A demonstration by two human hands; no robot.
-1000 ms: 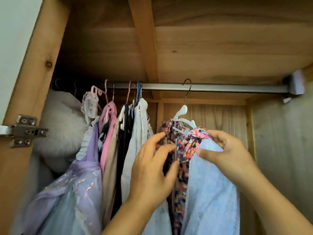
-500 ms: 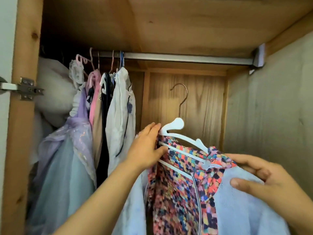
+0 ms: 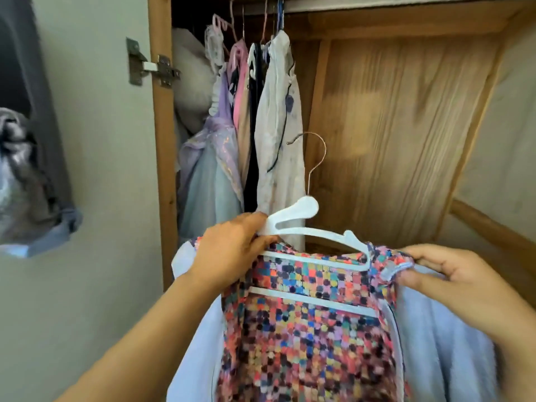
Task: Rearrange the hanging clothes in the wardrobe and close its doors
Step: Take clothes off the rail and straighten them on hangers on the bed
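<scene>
A white plastic hanger with a metal hook carries a multicoloured checked garment and a pale blue garment, held off the rail in front of the open wardrobe. My left hand grips the hanger's left shoulder. My right hand pinches the blue garment's collar at the hanger's right end. Several clothes hang bunched at the left of the rail, among them a lilac dress and a white garment.
The wardrobe's wooden back panel shows bare on the right half. A door hinge sticks out from the left frame post. A white bundle sits behind the hung clothes. Grey fabric hangs at far left.
The hanger with the checked and blue garments came off the rail and moved down and out toward me. My view dropped and shifted left; both hands keep their hold.
</scene>
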